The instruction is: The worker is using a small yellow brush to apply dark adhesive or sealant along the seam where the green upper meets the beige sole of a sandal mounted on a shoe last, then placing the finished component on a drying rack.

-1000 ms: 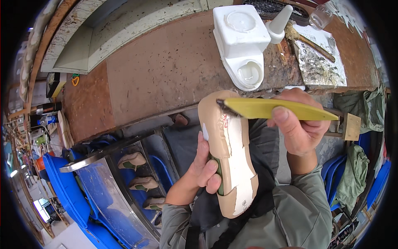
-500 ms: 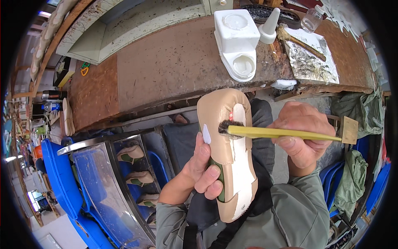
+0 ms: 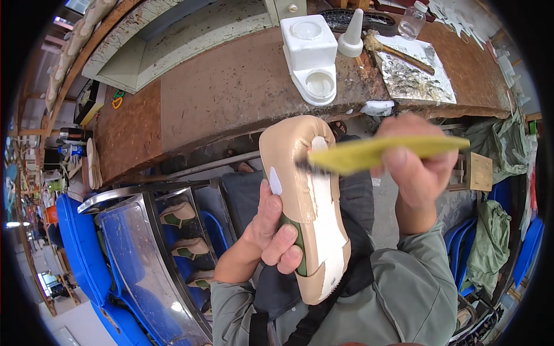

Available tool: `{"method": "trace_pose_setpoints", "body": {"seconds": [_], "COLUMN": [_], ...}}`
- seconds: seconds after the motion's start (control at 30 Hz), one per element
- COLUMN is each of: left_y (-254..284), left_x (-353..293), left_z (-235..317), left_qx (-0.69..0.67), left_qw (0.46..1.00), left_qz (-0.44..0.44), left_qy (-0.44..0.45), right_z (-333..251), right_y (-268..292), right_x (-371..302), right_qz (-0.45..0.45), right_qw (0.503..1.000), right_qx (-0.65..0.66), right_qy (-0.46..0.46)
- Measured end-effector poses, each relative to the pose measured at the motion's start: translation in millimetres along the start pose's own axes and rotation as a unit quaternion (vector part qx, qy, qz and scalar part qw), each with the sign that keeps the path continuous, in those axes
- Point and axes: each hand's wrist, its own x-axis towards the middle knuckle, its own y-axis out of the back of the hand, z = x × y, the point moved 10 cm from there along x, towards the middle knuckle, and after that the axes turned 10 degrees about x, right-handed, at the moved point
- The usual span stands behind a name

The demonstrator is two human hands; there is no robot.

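A beige shoe (image 3: 309,205) is being held between the two hands, sole side up, its broad end pointing to twelve o'clock. On its eight o'clock side, it is being gripped by the left hand (image 3: 274,233), with fingers being pressed against its flank. At two o'clock from it, a yellow brush (image 3: 375,154) is being clasped in the right hand (image 3: 416,161). The blurred bristles are being held at the shoe's upper part, seemingly touching it. At twelve o'clock, a white container (image 3: 309,43) is being supported by the workbench (image 3: 231,92)
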Motion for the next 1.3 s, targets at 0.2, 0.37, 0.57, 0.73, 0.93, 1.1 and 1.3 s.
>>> {"method": "trace_pose_setpoints", "body": {"seconds": [0.2,0.37,0.57,0.73,0.93,1.1,1.3], "left_y": [6.4,3.2,-2.7,3.7,-0.1,2.1,1.0], "left_x": [7.2,9.0,10.3,24.2,20.7,29.2,29.7], "left_z": [15.4,16.0,17.5,17.6,15.5,18.7,20.2], "left_qx": [0.124,0.213,0.304,0.244,0.240,0.244,0.254], "left_qw": [0.991,0.974,0.947,0.967,0.967,0.965,0.962], "left_qz": [0.002,-0.008,-0.016,-0.006,0.008,0.023,0.003], "left_qy": [-0.051,-0.080,-0.100,-0.075,-0.087,-0.089,-0.101], "right_z": [-15.8,-7.8,-11.7,-12.4,-13.3,-18.7,-28.2], "right_y": [-16.8,-11.3,-15.5,-12.4,-6.4,-5.3,-3.0], "right_x": [-27.5,-34.3,-48.4,-56.8,-67.5,-73.8,-82.9], "right_qz": [-0.112,-0.035,-0.056,-0.043,-0.054,-0.063,-0.083], "right_qw": [0.992,0.998,0.996,0.996,0.996,0.994,0.988], "right_qx": [0.016,0.044,0.017,0.036,0.024,0.037,0.059], "right_qy": [0.057,0.038,0.071,0.072,0.067,0.077,0.119]}}
